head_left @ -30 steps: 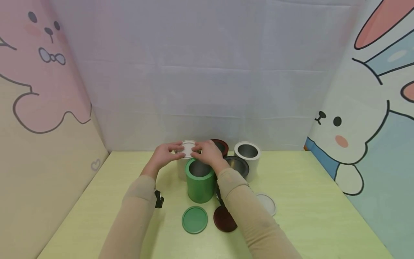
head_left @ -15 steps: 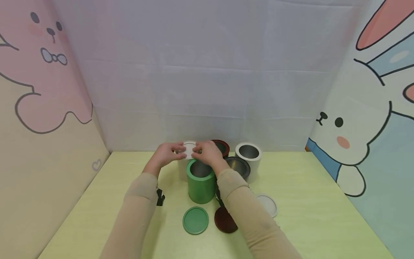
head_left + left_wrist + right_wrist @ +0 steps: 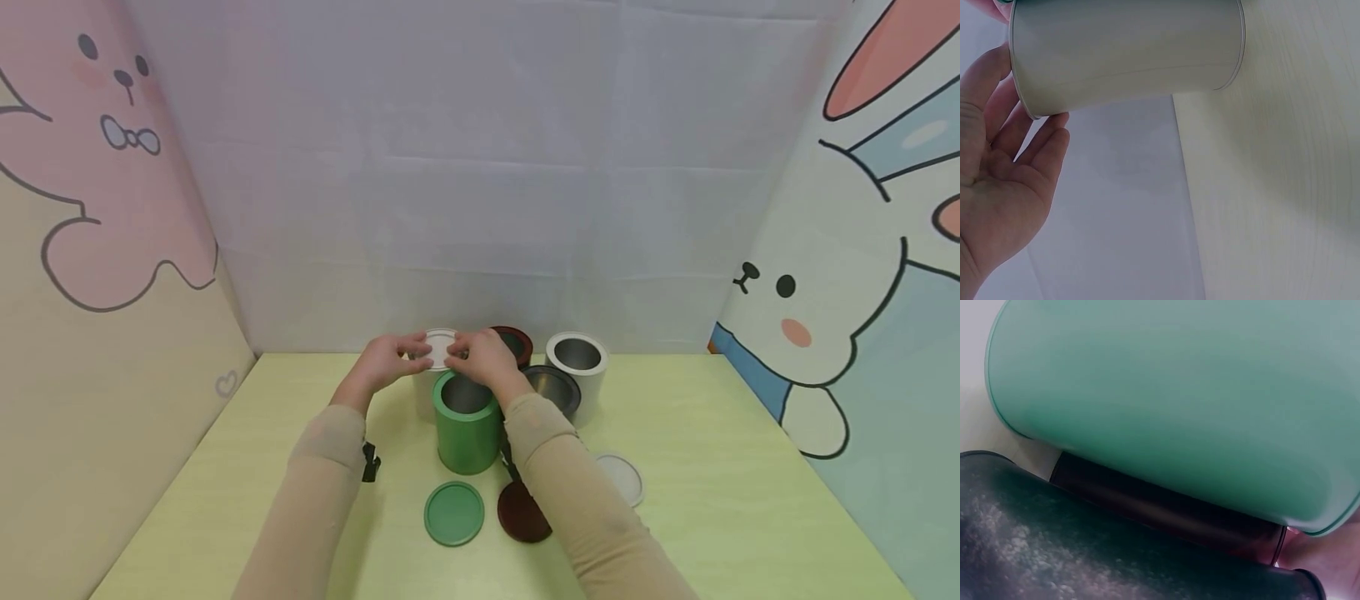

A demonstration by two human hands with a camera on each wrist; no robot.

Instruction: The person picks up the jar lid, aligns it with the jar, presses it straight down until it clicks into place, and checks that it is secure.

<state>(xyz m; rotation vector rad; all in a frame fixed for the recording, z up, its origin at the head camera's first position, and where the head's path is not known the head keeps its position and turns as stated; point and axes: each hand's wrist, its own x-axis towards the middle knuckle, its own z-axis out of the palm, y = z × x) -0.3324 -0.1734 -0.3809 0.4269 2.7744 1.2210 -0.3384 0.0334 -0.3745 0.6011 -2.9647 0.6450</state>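
A white lid (image 3: 440, 350) tops the white can (image 3: 423, 400) at the back left. On the lid's left edge rest the fingertips and thumb of my left hand (image 3: 378, 365); the left wrist view shows fingers bent at the can's rim, one tip past it along the side. From the other edge my right hand (image 3: 483, 357) holds the same lid with thumb and fingers. In front stands an uncovered green can (image 3: 467, 433), which with a dark can (image 3: 1116, 544) fills the right wrist view, leaving most of the right hand hidden there.
Uncovered dark red (image 3: 517, 333), black (image 3: 553, 367) and white (image 3: 588, 392) cans stand to the right. Nearer on the pale yellow table (image 3: 720, 500) lie green (image 3: 453, 513), dark red (image 3: 521, 512) and white (image 3: 626, 479) lids. A white cloth wall (image 3: 487, 208) closes the back.
Both hands keep their place at the white lid, with hardly any shift of the fingers. The head view has moved very slightly; cans and loose lids stay put.
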